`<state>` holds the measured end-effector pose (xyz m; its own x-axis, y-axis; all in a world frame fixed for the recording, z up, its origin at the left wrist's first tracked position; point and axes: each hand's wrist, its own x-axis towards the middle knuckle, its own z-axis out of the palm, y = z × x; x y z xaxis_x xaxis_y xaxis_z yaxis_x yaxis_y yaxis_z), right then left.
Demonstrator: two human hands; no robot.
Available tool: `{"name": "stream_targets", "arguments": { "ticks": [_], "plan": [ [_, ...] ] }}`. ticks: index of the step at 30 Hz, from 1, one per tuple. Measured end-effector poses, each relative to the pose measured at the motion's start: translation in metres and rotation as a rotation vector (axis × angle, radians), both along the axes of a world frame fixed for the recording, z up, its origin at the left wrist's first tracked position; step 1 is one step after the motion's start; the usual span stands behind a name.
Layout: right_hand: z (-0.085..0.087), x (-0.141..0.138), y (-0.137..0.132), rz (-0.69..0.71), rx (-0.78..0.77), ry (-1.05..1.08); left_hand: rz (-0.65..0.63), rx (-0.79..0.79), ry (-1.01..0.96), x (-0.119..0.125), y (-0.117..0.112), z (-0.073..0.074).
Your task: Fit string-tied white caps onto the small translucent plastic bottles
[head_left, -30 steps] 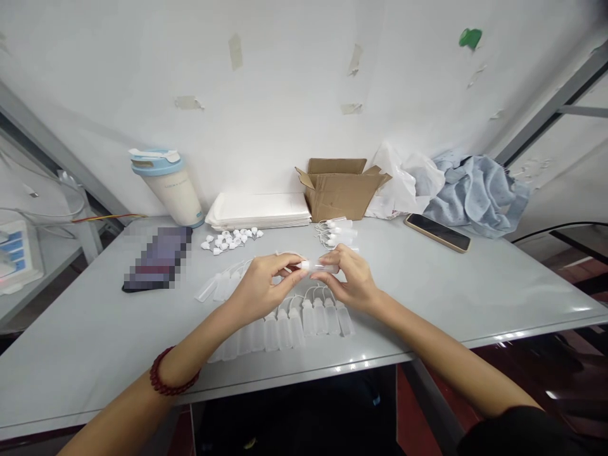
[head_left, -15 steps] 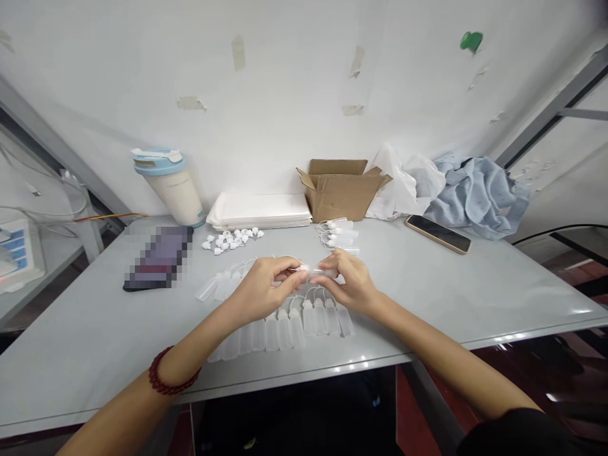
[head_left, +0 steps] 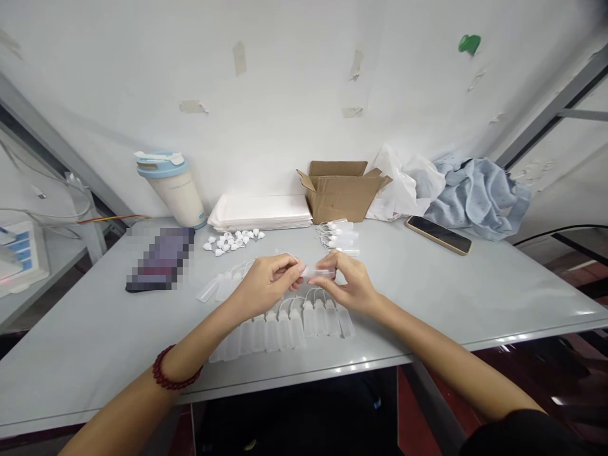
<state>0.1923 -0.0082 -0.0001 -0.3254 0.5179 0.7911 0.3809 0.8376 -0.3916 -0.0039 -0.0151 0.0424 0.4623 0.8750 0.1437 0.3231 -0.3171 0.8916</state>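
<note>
Between my hands, a small translucent plastic bottle lies sideways above the table. My right hand grips its body between thumb and fingers. My left hand is pinched at the bottle's left end, where the white cap is mostly hidden by the fingers. Just below my hands, several similar bottles with white looped cords lie in a row. A few more bottles are partly covered by my left hand. Beyond my right hand is another group of bottles, and a pile of white caps lies beyond my left.
Along the wall stand a tumbler, a white stack of sheets or envelopes, an open cardboard box, a white plastic bag and blue cloth. A phone lies right; a blurred-out dark device lies left.
My right fingers have shifted slightly on the bottle, showing more of its body. My left hand stays pinched at the cap end. The view has moved very slightly.
</note>
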Motion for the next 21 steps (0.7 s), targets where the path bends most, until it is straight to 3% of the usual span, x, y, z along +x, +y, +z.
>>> {"name": "stream_targets", "arguments": {
  "ticks": [4, 8, 21],
  "plan": [
    [-0.004, 0.000, 0.004, -0.016, 0.227, -0.063, -0.084, -0.130, 0.021, -0.002, 0.003, -0.001],
    [-0.001, 0.000, 0.002, -0.013, 0.244, -0.067, -0.098, -0.128, 0.003, -0.001, 0.002, -0.001],
    [0.013, 0.001, -0.009, 0.042, -0.418, 0.123, -0.026, 0.405, 0.114, 0.003, -0.003, -0.009]
  ]
}}
